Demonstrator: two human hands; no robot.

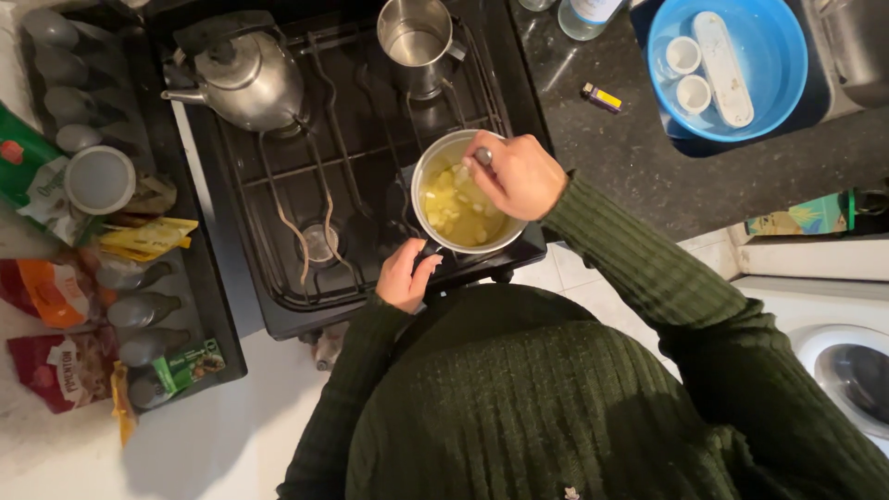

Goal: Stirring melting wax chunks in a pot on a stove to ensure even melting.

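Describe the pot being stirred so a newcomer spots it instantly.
On the black gas stove, look at the front right burner, nearest the person. There sits the small round steel saucepan of pale yellow chunks, under the right hand; the other steel vessels hold no food.

A home kitchen. A black gas stove [352,176] carries a kettle [245,79] and saucepan [463,199] (food inside). A washing machine [847,370] stands beside the dark counter [630,157].
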